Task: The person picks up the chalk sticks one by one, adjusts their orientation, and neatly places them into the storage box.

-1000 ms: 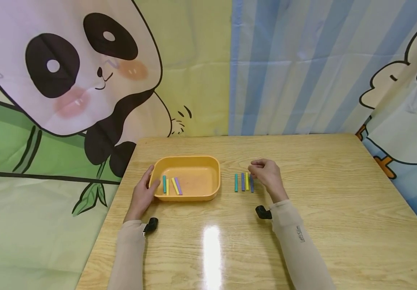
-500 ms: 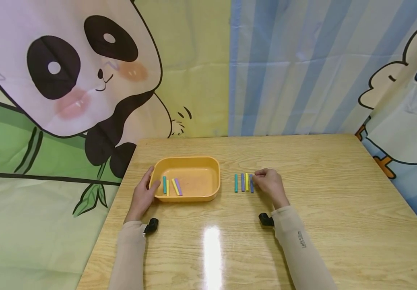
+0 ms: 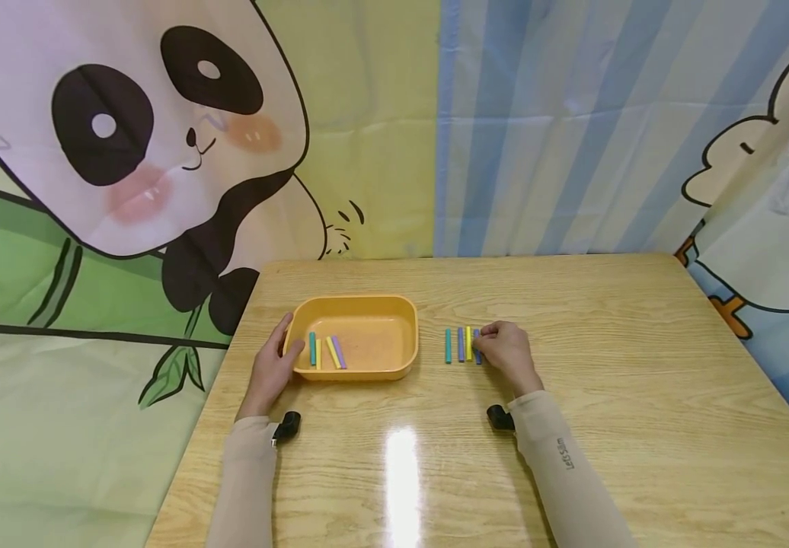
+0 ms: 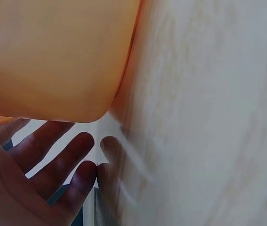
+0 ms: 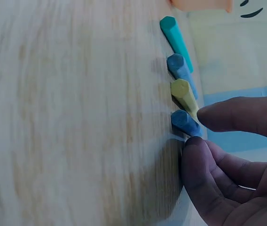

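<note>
right hand [image 3: 508, 352] pinches blue stick [image 5: 185, 122]; left hand [image 3: 273, 366] touches tray [image 3: 404, 358].

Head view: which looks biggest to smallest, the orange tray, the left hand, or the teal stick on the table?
1. Orange tray, plainly the largest.
2. Left hand, resting against the tray's end.
3. Teal stick, the smallest; all three lie about equally far away, so the order is safe.

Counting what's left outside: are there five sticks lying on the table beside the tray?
No, four sticks lie on the table by the right hand.
</note>
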Motion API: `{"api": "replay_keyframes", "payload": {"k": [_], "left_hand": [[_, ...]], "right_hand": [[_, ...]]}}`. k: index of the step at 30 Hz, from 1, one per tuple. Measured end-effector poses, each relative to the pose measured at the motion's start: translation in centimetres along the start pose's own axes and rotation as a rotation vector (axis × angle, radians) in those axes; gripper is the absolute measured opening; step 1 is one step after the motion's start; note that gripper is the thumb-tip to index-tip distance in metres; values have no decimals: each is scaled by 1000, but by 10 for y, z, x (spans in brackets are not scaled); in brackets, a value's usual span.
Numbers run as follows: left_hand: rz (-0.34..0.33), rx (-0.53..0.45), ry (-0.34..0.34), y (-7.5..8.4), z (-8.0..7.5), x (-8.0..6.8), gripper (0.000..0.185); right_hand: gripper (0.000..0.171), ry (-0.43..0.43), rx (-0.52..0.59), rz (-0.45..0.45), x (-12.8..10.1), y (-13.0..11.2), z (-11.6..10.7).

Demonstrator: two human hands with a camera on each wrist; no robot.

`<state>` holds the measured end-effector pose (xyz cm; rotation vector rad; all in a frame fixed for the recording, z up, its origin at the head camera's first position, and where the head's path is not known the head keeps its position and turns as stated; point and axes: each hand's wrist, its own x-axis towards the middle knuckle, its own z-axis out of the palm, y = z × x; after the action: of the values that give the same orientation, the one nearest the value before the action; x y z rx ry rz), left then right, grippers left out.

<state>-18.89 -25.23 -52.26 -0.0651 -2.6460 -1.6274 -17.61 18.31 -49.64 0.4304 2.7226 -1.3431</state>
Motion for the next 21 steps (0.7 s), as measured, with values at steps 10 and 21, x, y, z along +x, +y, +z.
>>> {"api": "replay_keyframes", "payload": {"k": [10, 21], "left_hand": [[6, -15, -7, -2, 0, 2, 65], [11, -8, -6, -1, -1, 0, 66]], "right_hand": [[20, 16, -87, -10, 0, -8, 1], [25, -3, -76, -21, 1, -3, 3]]}}
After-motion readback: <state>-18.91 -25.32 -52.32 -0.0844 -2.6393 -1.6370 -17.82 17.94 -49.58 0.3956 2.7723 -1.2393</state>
